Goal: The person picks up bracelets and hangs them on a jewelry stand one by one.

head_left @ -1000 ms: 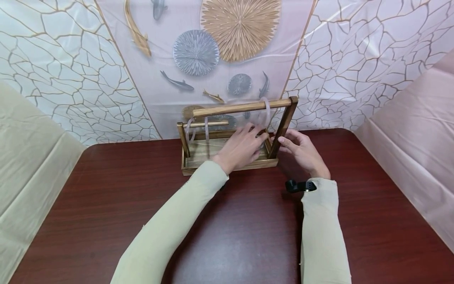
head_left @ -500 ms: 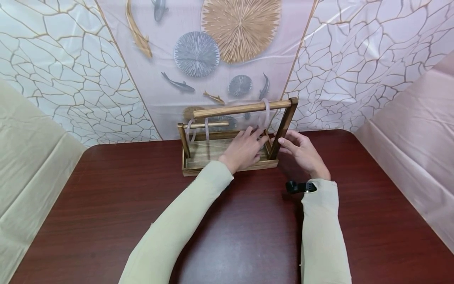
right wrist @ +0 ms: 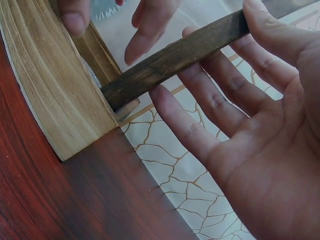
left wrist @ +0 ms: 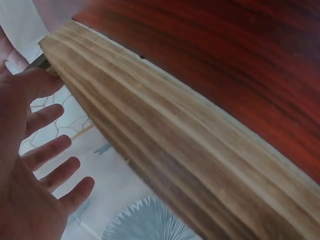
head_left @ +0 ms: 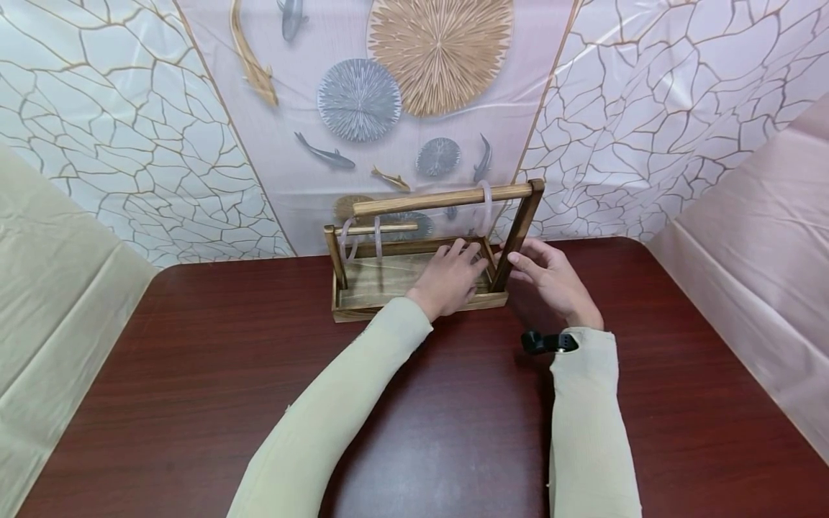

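A wooden jewelry stand point(head_left: 365, 314) with a shallow tray base stands at the back of the table. One translucent pale bangle point(head_left: 487, 205) hangs on the right-hand bar point(head_left: 440, 198). Two more translucent bangles point(head_left: 378, 236) hang on the lower left bar. My left hand point(head_left: 447, 277) reaches over the tray's right end, fingers apart; in the left wrist view its thumb point(left wrist: 42, 82) is by the tray edge. My right hand point(head_left: 553, 277) holds the dark right post point(right wrist: 175, 60) between thumb and fingers. A clear glint point(right wrist: 94, 75) shows inside the tray, too hidden to identify.
A dark red wooden table point(head_left: 194, 381) lies under the stand. Patterned sheeting point(head_left: 363, 101) hangs close behind it, and pale cloth point(head_left: 758, 259) borders the sides. A black strap device point(head_left: 547, 342) sits on the right wrist.
My left hand has come slightly right and lower, its fingertips dropping away from the hanging bangle toward the tray floor. The right hand keeps its hold on the post.
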A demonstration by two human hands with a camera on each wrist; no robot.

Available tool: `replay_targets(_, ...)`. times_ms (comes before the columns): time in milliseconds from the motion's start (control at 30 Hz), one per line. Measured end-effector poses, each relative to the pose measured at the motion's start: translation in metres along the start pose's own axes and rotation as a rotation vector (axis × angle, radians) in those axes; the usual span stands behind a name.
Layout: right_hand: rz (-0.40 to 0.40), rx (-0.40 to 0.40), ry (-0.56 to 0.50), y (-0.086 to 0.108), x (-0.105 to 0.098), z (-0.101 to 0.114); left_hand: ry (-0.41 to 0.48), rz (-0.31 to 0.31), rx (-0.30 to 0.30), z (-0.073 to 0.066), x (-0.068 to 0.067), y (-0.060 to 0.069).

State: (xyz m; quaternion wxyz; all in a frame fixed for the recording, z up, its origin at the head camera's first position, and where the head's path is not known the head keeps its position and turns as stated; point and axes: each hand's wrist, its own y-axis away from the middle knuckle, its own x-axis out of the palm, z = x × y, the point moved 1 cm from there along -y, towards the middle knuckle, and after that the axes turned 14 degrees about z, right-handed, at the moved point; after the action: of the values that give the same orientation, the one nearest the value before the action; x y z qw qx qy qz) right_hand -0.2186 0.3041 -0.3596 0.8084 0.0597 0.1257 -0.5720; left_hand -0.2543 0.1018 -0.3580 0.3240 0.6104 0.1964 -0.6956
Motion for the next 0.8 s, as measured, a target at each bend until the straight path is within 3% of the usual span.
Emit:
replay_targets(233, -0.004, -0.008, 0.003, 0.000, 0.001, 0.001, -0.001, -0.026, -0.015, 0.000, 0.003, -0.007)
replay_targets(433, -0.008, 0.000, 0.016, 0.000, 0.001, 0.002, 0.052, 0.010, -0.044, 0.001, 0.005, -0.013)
replay_targets(800, -0.007, -0.007, -0.005, 0.001, -0.001, 0.000, 0.014, 0.042, -0.068, -0.003, 0.006, -0.023)
